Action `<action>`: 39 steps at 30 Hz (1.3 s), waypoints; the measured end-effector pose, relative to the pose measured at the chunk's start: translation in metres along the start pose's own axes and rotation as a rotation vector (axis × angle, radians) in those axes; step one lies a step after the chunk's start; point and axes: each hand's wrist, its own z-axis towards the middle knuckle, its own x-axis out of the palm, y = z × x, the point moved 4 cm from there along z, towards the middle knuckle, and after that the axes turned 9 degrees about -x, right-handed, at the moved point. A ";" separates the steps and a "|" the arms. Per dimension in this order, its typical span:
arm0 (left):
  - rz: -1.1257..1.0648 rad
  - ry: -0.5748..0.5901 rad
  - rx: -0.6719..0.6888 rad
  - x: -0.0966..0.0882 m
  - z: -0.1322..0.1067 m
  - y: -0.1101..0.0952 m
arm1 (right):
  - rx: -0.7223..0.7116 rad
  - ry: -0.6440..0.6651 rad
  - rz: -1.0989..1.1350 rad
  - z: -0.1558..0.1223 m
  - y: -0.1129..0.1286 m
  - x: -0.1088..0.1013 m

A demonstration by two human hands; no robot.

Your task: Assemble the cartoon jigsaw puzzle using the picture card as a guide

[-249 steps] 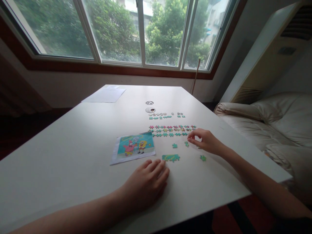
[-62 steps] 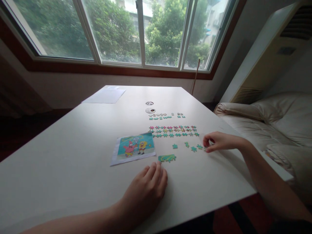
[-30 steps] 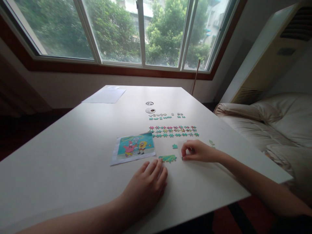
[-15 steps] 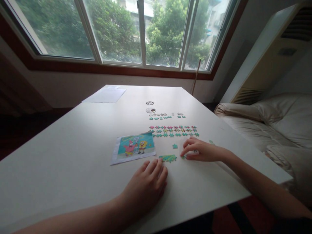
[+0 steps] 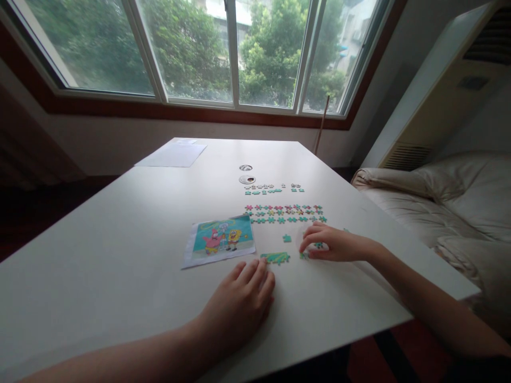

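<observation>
The left hand (image 5: 243, 292) rests palm down on the near part of the white table (image 5: 99, 250), its forearm reaching in from the lower left; the fingers lie side by side, relaxed and only slightly bent, wide rather than clenched, with their tips at the left end of a joined green strip (image 5: 275, 258) of puzzle pieces. The right hand (image 5: 339, 243) points left, its forearm slanting up from the lower right corner. Its fingers arch downward, and the forefinger and thumb stand a narrow gap apart at a small green piece (image 5: 302, 256), just right of the strip; whether they grip it, I cannot tell. Another piece (image 5: 318, 245) shows through the loop of the thumb and fingers, and a bit of a pale green piece (image 5: 346, 230) peeks out behind the hand. A single turquoise piece (image 5: 287, 238) lies just beyond the strip. The picture sheet (image 5: 219, 238), printed with three cartoon figures, lies left of it, beyond the left hand. Farther off are three rows of loose pieces (image 5: 281, 219), then two shorter rows (image 5: 275, 190) near a round disc (image 5: 244, 180).
</observation>
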 end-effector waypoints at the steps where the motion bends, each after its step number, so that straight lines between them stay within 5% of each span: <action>1: -0.001 -0.002 0.001 0.000 0.000 0.000 | -0.005 0.001 -0.003 0.001 0.001 0.001; 20: -0.010 -0.017 0.007 -0.001 0.001 0.000 | 0.086 -0.205 0.033 0.017 0.008 0.021; 39: -0.003 -0.018 0.008 0.000 0.000 0.001 | 0.093 -0.264 0.004 0.023 0.013 0.022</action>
